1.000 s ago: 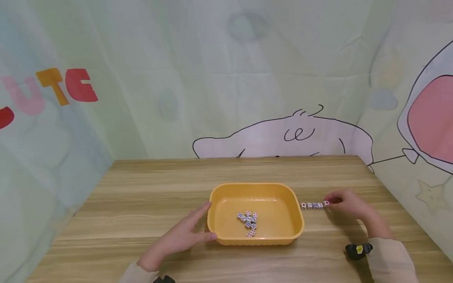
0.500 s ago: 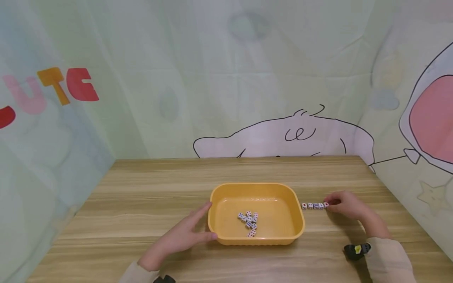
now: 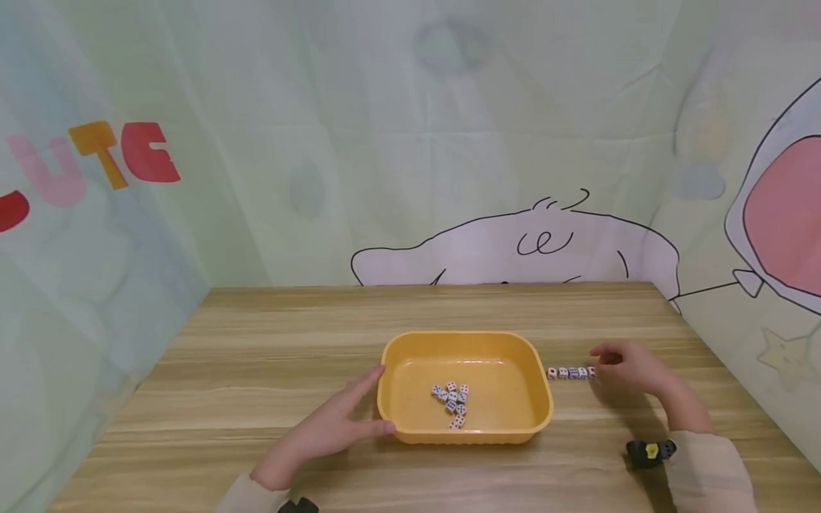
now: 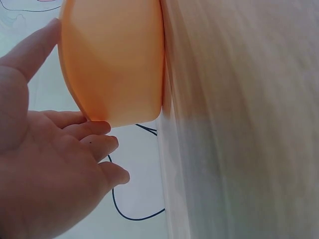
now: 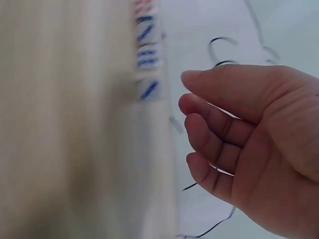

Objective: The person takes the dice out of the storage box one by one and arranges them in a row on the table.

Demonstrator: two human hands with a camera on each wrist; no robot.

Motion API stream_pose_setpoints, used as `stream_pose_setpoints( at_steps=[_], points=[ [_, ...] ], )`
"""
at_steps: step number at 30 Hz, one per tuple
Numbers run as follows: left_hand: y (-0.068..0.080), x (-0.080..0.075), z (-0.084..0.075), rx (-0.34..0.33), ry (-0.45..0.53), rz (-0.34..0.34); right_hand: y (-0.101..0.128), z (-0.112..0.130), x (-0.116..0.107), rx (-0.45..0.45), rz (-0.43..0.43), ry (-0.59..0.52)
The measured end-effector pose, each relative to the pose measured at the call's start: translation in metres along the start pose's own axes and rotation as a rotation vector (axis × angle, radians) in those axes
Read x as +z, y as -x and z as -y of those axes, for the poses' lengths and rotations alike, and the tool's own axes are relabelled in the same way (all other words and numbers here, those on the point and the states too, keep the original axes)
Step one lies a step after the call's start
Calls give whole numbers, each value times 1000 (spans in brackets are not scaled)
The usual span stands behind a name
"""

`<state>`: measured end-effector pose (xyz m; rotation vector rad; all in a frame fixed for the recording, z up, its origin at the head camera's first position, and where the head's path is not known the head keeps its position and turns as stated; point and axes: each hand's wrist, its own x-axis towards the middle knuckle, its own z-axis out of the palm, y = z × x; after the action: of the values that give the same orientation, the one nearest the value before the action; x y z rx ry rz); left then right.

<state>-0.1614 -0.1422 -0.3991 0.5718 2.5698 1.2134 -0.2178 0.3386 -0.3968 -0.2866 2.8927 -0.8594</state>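
A yellow-orange plastic tray (image 3: pixel 513 388) sits on the wood-grain bench (image 3: pixel 288 342), its long axis running left to right. In it, a loose cluster of white dice (image 3: pixel 452 397) lies left of the middle, toward the near wall. Outside, a row of dice (image 3: pixel 574 372) extends rightward from just beside the tray's right wall, its long axis roughly parallel to the tray's. The left hand (image 3: pixel 330 427), thumb and fingers spread, touches the tray's left end. The right hand (image 3: pixel 631 367), loosely curled with thumb and fingertips apart, hovers by the row's right end.
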Motion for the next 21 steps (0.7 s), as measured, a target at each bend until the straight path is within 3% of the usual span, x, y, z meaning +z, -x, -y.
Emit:
stream_pose_setpoints(
  at_steps=[7, 11, 21],
  points=[
    [1, -1, -1, 7, -9, -1, 0, 38, -11, -151, -91, -16],
    [0, -1, 1, 6, -1, -1, -1, 64, -10, -181, -97, -35],
    [1, 0, 0, 3, -3, 2, -9, 109, 17, -327, 76, -105]
  ],
)
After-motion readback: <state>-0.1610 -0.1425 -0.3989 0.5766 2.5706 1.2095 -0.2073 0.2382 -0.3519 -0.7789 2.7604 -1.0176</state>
